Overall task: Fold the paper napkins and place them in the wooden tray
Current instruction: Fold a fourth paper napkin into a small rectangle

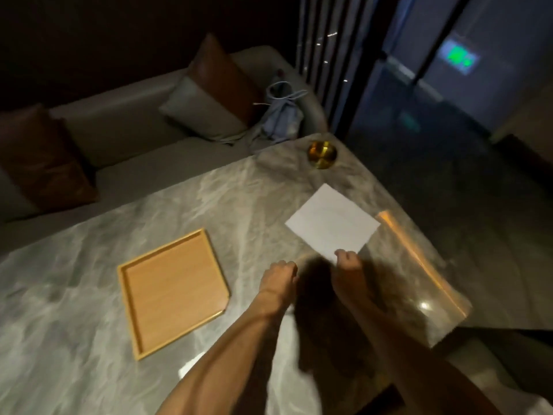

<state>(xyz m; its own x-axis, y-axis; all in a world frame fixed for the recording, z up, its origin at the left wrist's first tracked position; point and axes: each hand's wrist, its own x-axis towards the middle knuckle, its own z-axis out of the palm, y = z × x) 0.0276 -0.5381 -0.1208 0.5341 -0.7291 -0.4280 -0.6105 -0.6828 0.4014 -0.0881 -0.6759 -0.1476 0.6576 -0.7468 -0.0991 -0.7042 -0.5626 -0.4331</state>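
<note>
The right hand (347, 259) has its fingers (341, 253) curled down onto the near corner of the white paper napkin (332, 224), apparently pinching it, though the blur leaves it unclear whether the corner is truly gripped or only pressed. The left hand (279, 275), just beside it, is closed in a loose fist holding nothing, apart from the napkin's edge. Beyond the right fingers the napkin lies flat on the marble desk (89, 295), close to the desk's right edge. To the left of the left fingers, well apart from the napkin, sits the wooden tray (122, 283), with nothing in it. Farther out past the napkin stands a small brass dish (322, 154). Judging from this, folding has hardly begun. A one-cornered hold could let the thin sheet drag askew or crease unevenly on the slick stone, and a pull toward the right could slide it off the edge.
</note>
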